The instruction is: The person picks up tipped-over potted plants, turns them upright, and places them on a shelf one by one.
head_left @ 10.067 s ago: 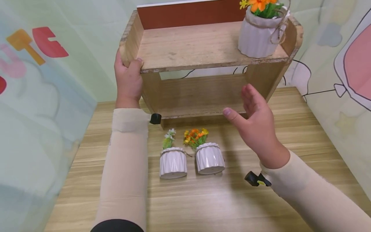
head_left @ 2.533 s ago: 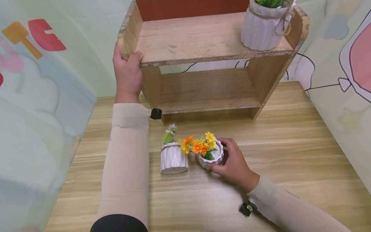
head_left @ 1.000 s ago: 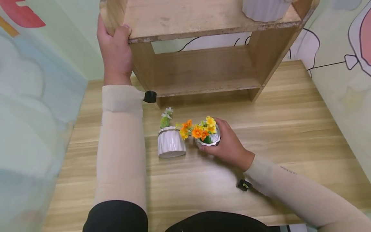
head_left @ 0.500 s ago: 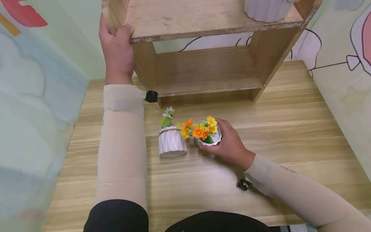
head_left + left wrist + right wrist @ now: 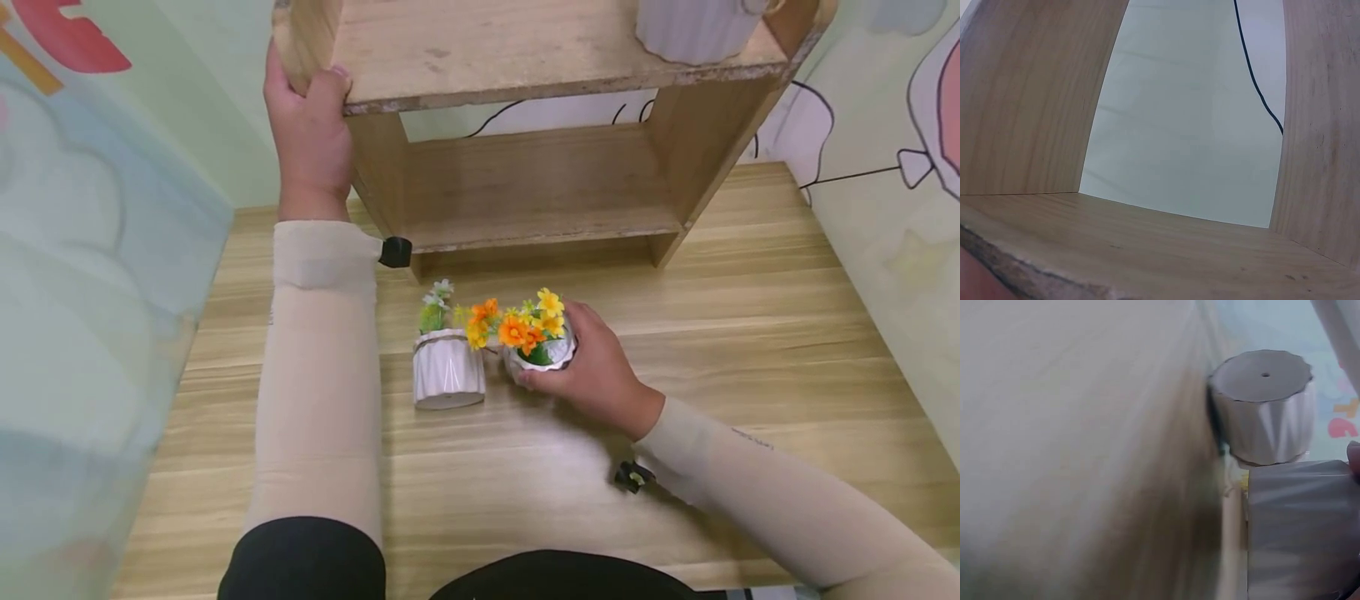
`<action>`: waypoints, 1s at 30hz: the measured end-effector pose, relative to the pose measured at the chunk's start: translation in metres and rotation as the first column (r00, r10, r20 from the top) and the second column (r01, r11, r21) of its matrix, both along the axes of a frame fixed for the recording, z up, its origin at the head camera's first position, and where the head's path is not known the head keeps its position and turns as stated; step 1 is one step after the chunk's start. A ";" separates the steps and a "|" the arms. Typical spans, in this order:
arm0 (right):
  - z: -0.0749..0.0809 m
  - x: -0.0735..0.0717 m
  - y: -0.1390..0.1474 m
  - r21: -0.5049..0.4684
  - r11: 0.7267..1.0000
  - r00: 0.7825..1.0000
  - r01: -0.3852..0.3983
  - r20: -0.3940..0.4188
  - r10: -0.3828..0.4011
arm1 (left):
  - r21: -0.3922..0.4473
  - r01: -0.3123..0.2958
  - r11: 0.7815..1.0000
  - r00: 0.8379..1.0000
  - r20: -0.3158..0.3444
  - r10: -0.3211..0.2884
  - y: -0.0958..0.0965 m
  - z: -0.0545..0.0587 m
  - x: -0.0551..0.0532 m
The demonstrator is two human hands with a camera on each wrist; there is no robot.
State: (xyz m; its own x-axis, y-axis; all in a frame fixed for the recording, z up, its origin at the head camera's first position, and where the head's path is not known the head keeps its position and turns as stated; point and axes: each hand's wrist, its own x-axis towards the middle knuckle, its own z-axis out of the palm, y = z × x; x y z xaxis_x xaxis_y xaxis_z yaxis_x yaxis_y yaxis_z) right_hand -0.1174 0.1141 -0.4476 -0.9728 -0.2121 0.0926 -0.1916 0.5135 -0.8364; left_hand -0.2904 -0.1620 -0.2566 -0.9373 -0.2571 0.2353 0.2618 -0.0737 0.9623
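In the head view my left hand (image 5: 311, 137) grips the left end of a wooden shelf (image 5: 540, 50), thumb on the front edge of its upper board. My right hand (image 5: 600, 367) holds a small white fluted flowerpot (image 5: 1297, 531) by its side, low over the table or on it; I cannot tell which. Orange and yellow artificial flowers (image 5: 517, 332) stick out of its mouth, towards the left. Just left of it, a second white flowerpot (image 5: 448, 371) with white flowers lies on its side, its base towards me. Most right fingers are hidden behind the held pot.
A larger white pot (image 5: 693, 29) stands at the right of the upper board, cut off by the frame. The lower board (image 5: 532, 183) runs close behind the small pots. Printed cloth walls (image 5: 877, 275) border the wood-grain table (image 5: 480, 500) on both sides.
My right hand has come down from open in the air, gripped the pot with orange flowers and turned it upright from lying. My left hand has kept its hold. The head view has tilted down.
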 end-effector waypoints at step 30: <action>0.078 -0.017 0.003 -0.070 0.997 0.997 0.009 -0.080 -0.015 | -0.051 0.003 0.999 1.000 0.000 -0.003 -0.002 0.000 0.003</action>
